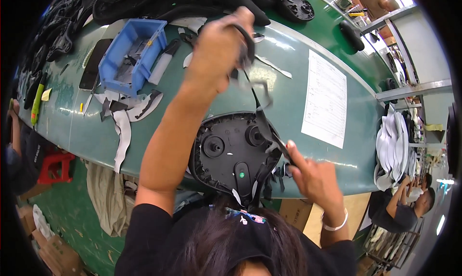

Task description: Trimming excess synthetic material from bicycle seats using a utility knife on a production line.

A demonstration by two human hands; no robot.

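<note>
Left hand (216, 47) blurred, clenched on black strip (263, 124); right hand (315, 179) pinching dark item (286, 153), kind unclear. Far-left blue bin (118, 86): scraps (126, 70) inside.

Blue bin (118, 86) noted at ten o'clock, flanked on its left by a dark flat slab (94, 64). Printed sheet (324, 100) laid flat between two and three. White curved pieces (391, 146) stacked at three — dark-shirted person (395, 217) seen at four. Red stool (48, 167) placed near nine; cardboard boxes (60, 256) grouped at eight.

bin (142, 66): blue | tabletop (288, 98): green | shell (231, 148): black | sheet (327, 100): white | stool (55, 167): red
</note>
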